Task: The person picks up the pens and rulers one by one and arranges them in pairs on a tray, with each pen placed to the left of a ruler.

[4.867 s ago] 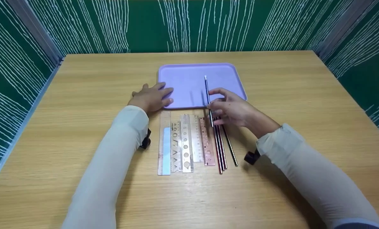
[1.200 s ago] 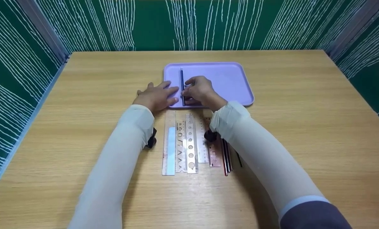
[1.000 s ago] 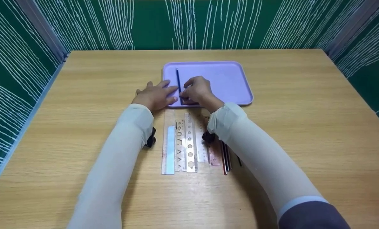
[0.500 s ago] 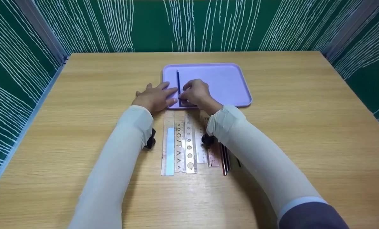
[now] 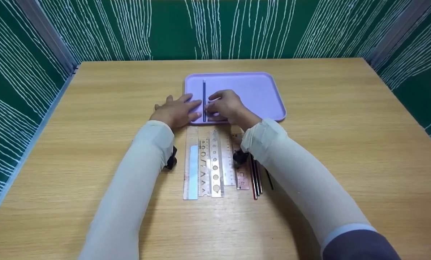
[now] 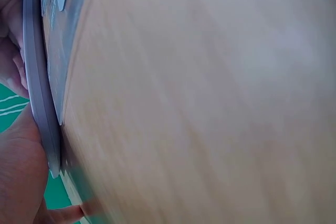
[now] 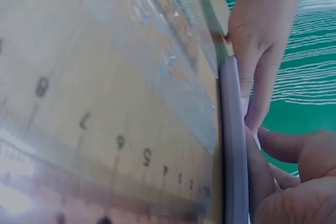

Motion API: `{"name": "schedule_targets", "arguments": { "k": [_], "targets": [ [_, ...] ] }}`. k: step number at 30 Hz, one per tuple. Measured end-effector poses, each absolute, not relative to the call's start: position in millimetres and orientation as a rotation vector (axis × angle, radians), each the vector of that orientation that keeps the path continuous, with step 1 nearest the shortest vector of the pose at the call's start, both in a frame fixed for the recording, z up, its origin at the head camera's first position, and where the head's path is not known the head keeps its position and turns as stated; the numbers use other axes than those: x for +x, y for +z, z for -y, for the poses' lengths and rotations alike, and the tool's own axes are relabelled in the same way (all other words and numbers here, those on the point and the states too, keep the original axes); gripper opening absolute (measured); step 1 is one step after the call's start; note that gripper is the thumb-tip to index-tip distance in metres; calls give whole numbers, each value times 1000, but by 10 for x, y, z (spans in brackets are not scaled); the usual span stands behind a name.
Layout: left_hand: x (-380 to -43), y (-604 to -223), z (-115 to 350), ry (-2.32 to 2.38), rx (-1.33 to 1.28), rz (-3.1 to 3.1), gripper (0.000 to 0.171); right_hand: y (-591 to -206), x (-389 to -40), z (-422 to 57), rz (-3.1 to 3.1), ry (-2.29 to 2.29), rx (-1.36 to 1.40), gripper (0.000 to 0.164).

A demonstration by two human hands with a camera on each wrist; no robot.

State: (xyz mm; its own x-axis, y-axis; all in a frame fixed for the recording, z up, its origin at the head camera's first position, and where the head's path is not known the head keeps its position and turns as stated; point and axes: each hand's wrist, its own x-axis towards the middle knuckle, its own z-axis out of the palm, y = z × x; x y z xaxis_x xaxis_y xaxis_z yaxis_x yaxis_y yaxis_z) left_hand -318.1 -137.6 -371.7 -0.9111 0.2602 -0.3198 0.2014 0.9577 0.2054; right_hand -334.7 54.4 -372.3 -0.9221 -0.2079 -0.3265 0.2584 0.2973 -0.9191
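Note:
A dark pencil (image 5: 204, 94) lies near the left side of the lilac tray (image 5: 244, 86), upright in the head view and roughly parallel to the tray's left edge. My right hand (image 5: 228, 106) is over the tray with curled fingers, its fingertips at the pencil's lower half, pinching it; the exact contact is partly hidden. My left hand (image 5: 173, 111) rests with spread, straight fingers on the tray's left edge, just beside the pencil. In the right wrist view, the tray's side (image 7: 234, 145) stands between the rulers and the right hand's fingers (image 7: 278, 142).
Below the tray, several clear rulers lie side by side: one with a blue strip (image 5: 193, 173), stencil rulers (image 5: 216, 166) and a pink ruler (image 5: 242, 180). Several dark and reddish pencils (image 5: 255, 180) lie right of them, partly under the right forearm. Green walls (image 5: 172, 29) border the wooden table.
My right hand has carried the pencil from above the rulers leftward onto the tray. Over the last second the pencil has turned from slightly slanted to straighter. The left hand has stayed.

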Motion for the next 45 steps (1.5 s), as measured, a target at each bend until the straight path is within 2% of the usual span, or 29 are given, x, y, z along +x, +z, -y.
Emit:
{"name": "schedule_targets", "arguments": {
  "k": [23, 45],
  "targets": [
    [-3173, -3707, 1349, 283, 302, -2738, 60, -3500, -3187, -1004, -2054, -1707, -28, 59],
    [-3167, -3726, 1389, 313, 297, -2723, 60, -3655, -2736, -1289, -2063, -1649, -138, 61]
  ]
}}
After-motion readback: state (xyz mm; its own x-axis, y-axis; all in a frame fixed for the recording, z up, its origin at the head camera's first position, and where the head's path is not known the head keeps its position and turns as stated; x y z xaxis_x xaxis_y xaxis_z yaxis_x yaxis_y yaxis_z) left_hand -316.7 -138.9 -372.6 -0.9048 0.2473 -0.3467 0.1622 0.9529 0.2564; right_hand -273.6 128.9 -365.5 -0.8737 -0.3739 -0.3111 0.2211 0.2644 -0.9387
